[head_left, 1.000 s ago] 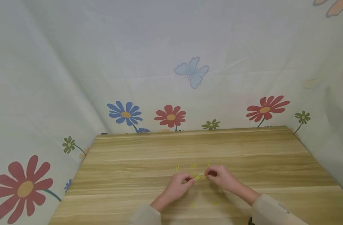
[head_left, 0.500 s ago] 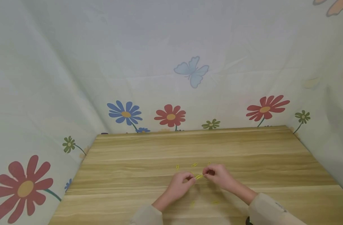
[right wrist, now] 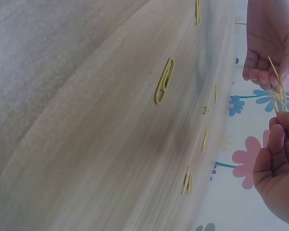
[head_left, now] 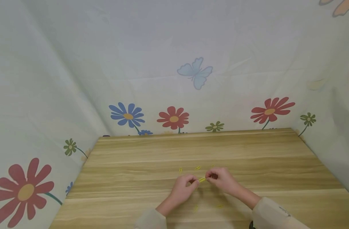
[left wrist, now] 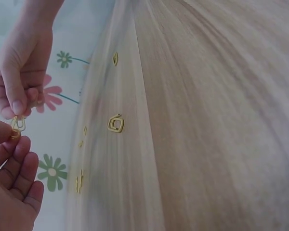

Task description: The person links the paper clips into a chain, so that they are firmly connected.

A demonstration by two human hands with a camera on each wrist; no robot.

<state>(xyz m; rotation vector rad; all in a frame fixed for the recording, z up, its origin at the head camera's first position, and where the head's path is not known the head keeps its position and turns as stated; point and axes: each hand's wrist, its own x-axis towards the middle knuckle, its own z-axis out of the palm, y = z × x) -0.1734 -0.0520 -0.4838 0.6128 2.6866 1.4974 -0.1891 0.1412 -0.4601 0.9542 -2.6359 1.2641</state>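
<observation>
In the head view my left hand [head_left: 182, 187] and right hand [head_left: 224, 182] face each other above the wooden table. Between their fingertips are yellow paper clips [head_left: 202, 180], which each hand pinches with thumb and fingers from its own side. In the left wrist view the held paper clips [left wrist: 18, 126] overlap and look looped together; the exact link is too small to tell. From the right wrist, one wire end of the paper clips [right wrist: 278, 96] sticks up past the left fingertips. Fingers partly hide the clips.
Several loose yellow paper clips lie on the wooden table [head_left: 128, 165]: behind the hands are clips such as this one [head_left: 198, 168], and nearer the body a paper clip [head_left: 220, 206] lies beside another [head_left: 196, 207]. A flower-printed curtain [head_left: 151, 79] surrounds the table's back and sides.
The right hand has shifted slightly left, toward the left hand. The gap between the fingertips has narrowed, and the clips held there now sit closer together.
</observation>
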